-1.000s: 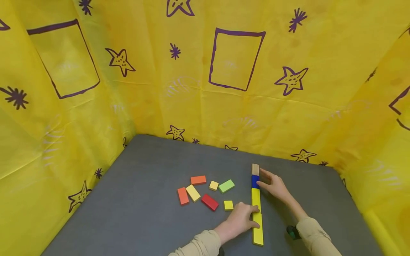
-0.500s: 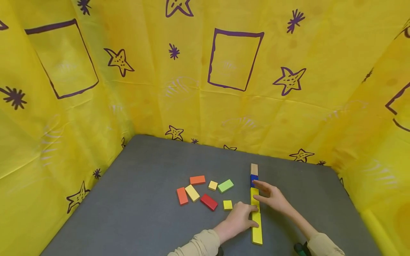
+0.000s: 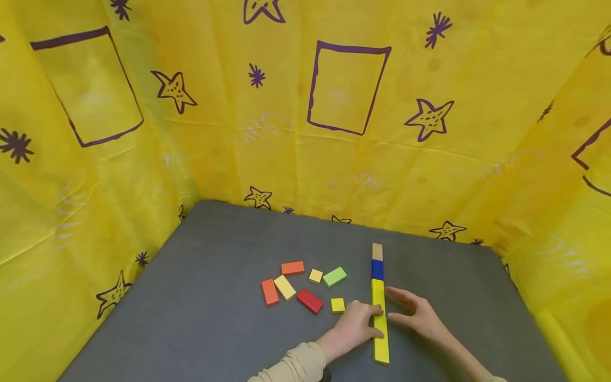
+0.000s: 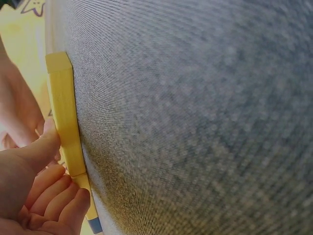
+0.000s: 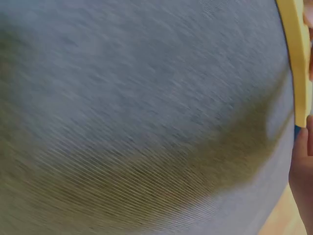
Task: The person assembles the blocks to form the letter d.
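Note:
A straight row of blocks runs away from me on the grey mat: a near yellow block (image 3: pixel 381 347), a far yellow block (image 3: pixel 377 292), a blue block (image 3: pixel 377 269) and a bare-wood block (image 3: pixel 377 252) at the far end. My left hand (image 3: pixel 352 324) touches the row from the left, thumb on the near yellow block and fingers at the joint between the two yellow ones. Its lower fingers look loosely bent in the left wrist view. On the right side, my right hand (image 3: pixel 422 319) has its fingers stretched toward the yellow blocks, fingertips at or near their edge.
Left of the row lie loose blocks: a yellow square (image 3: pixel 337 305), a red block (image 3: pixel 310 301), a green block (image 3: pixel 335 277), a small pale-yellow cube (image 3: pixel 315 276), a pale-yellow block (image 3: pixel 285 288) and two orange blocks (image 3: pixel 293 268). Yellow patterned cloth (image 3: pixel 267 154) walls the grey mat (image 3: pixel 215 318).
My right hand has come back toward me along the row, from the blue block to beside the yellow blocks. The left hand stays in place on the row.

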Demonstrator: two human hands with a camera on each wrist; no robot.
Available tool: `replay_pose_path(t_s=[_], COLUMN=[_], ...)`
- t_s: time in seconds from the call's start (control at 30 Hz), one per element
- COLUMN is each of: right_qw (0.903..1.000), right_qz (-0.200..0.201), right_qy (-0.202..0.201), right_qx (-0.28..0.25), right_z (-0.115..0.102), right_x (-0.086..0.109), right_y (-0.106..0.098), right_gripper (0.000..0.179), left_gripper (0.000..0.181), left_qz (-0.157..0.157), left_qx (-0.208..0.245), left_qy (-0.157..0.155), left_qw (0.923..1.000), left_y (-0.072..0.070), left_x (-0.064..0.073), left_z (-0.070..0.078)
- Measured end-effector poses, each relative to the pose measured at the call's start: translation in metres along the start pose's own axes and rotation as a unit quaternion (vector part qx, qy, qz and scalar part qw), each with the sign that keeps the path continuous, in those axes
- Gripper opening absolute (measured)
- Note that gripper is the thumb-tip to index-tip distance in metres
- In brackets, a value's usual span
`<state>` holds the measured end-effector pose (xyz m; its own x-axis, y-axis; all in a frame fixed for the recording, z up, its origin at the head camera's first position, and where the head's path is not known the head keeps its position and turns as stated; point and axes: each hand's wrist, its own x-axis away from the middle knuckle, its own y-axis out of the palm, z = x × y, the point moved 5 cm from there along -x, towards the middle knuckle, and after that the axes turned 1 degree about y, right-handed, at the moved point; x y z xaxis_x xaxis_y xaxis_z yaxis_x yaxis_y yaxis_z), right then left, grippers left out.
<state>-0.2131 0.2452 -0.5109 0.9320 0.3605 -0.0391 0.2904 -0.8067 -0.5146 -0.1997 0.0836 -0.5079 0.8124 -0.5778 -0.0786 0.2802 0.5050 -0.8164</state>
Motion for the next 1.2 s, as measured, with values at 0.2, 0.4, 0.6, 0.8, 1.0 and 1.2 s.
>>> replay_pose_path(t_s=[0.2, 0.4, 0.6, 0.8, 1.0, 1.2], right_qw=[0.9988, 0.9977, 0.9963, 0.9962, 0.9966, 0.9972], right_qz=[0.016, 0.042, 0.06, 0.062, 0.072, 0.066], right_qy=[0.024, 0.002, -0.004, 0.007, 0.011, 0.021], right_qx=[-0.039, -0.053, -0.06, -0.061, -0.037, -0.028], right_z=[0.007, 0.009, 0.011, 0.012, 0.011, 0.012], right_x=[0.01, 0.016, 0.019, 0.021, 0.022, 0.022], right_y=[0.01, 0.02, 0.024, 0.026, 0.025, 0.026], right_gripper=[0.057, 0.051, 0.049, 0.052, 0.053, 0.054], left_gripper=[0.04, 0.04, 0.041, 0.041, 0.041, 0.042], left_qz=[0.005, 0.005, 0.005, 0.01, 0.001, -0.013], left_qx=[0.002, 0.007, 0.007, 0.004, 0.004, -0.004], left_qy=[0.003, 0.003, 0.007, 0.016, 0.018, 0.02], left_qw=[1.0, 1.0, 0.9999, 0.9998, 0.9998, 0.9997], left_y=[0.0, 0.001, 0.001, 0.0, 0.0, -0.002], left_x=[0.0, 0.0, 0.0, -0.001, -0.002, -0.002], left_z=[0.0, 0.0, 0.001, 0.003, 0.002, 0.003])
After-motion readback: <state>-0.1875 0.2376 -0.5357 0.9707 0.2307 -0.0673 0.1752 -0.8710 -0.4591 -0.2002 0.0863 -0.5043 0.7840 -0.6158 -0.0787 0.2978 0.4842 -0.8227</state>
